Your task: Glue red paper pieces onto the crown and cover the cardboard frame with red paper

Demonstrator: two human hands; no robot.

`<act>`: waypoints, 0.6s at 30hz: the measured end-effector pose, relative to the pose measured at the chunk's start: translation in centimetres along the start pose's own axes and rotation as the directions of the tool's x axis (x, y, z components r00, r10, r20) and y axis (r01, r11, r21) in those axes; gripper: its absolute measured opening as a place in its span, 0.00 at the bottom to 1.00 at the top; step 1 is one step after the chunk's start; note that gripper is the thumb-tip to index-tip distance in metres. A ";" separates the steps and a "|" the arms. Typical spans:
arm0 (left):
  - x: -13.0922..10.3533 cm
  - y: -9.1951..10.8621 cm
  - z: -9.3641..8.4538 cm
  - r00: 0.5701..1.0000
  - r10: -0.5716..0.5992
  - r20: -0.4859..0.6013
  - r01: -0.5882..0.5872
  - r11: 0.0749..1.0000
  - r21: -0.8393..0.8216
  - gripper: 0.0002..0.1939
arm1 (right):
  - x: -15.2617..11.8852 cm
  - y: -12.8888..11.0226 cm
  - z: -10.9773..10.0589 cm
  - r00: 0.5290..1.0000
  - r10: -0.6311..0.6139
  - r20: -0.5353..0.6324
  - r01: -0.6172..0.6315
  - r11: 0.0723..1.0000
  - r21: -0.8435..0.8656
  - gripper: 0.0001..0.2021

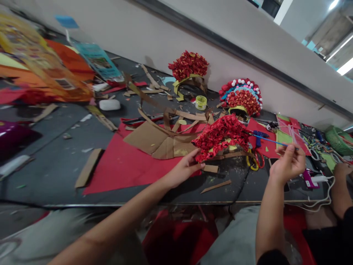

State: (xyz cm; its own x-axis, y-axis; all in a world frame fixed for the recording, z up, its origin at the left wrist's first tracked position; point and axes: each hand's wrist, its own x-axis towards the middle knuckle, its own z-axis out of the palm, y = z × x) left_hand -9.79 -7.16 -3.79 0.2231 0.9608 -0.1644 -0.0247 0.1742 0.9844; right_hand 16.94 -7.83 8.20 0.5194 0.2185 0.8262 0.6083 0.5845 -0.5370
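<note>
My left hand grips the lower left end of a curved red headdress, covered in ruffled red petals with dark specks and some yellow beneath. Pinched in the fingers of my right hand is a thin blue paintbrush. It points left, its dark tip at the right end of the headdress; whether it touches cannot be told. Below the brush lie a blue glue gun and scissors with yellow and red handles. Cut brown cardboard and a red sheet spread behind and left of the headdress.
Two finished-looking headdresses stand by the wall, one red, one with white beads. A small yellow tub sits nearby. Plastic packets and scraps lie left. At right are a green basket, a white cable and another person's hand.
</note>
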 end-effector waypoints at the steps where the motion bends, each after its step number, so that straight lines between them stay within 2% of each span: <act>1: 0.0 0.2 0.0 0.999 -0.043 -0.006 0.042 0.997 -0.062 0.47 | 0.3 0.9 -0.2 1.000 0.006 -0.023 -0.006 1.000 -0.008 0.05; 4: 0.0 0.6 0.1 0.989 -0.145 -0.013 0.137 0.961 -0.241 0.50 | 1.1 2.7 -0.9 0.996 -0.069 -0.061 0.063 0.994 -0.092 0.04; 7: -0.1 0.8 0.2 0.988 -0.157 -0.007 0.147 0.937 -0.318 0.47 | 1.1 3.0 -1.1 0.992 -0.108 -0.059 0.101 0.988 -0.117 0.04; 12: 0.0 0.4 0.1 0.996 -0.093 -0.001 0.092 0.978 -0.187 0.43 | -0.7 1.1 0.2 0.995 0.100 0.002 -0.100 0.994 0.039 0.06; 15: -0.1 0.2 0.0 0.998 -0.067 0.011 0.068 0.989 -0.132 0.43 | -1.9 0.2 1.3 0.976 0.199 0.083 -0.202 0.979 0.024 0.09; 18: -0.2 0.3 0.0 0.995 -0.098 0.006 0.098 0.986 -0.132 0.43 | -2.5 0.1 1.6 0.956 0.264 0.129 -0.267 0.964 0.003 0.12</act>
State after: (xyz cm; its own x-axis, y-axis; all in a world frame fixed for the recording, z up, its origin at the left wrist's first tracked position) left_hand -9.84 -7.29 -3.47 0.2303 0.9377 -0.2600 -0.1315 0.2948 0.9465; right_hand 14.73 -7.04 6.41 0.5801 0.4639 0.6695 0.4458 0.5071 -0.7376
